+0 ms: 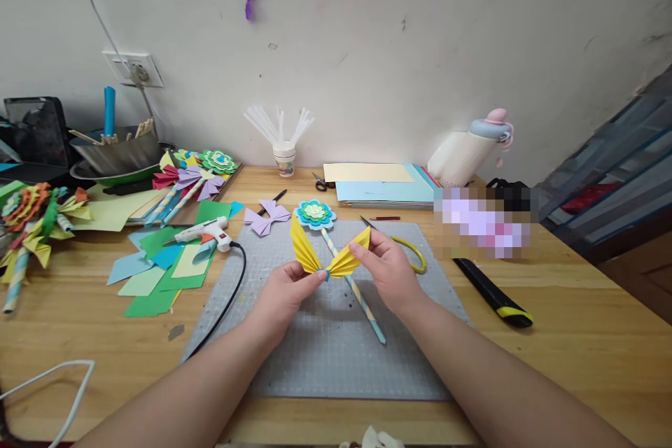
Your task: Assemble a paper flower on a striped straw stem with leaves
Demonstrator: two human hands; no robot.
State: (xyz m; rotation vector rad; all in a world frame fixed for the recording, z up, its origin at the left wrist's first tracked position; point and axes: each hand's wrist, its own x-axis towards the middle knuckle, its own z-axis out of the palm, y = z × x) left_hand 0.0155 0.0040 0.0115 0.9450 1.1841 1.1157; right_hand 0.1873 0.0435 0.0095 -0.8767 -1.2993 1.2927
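Observation:
A yellow pleated paper bow (326, 254), pinched at its middle by a blue band, is held above a grey cutting mat (325, 357). My left hand (286, 290) grips the bow at its centre. My right hand (386, 267) pinches the tip of the bow's right wing. Beneath the bow lies a paper flower (315, 213) in blue, green and white on a striped paper stick (357, 294) that runs toward me across the mat.
A white glue gun (206, 231) with a black cord lies left of the mat among green and blue paper scraps (157, 273). A lilac paper bow (267, 217), scissors (323, 184), stacked paper sheets (383, 185), a utility knife (493, 292) and finished paper flowers (36, 220) surround the mat.

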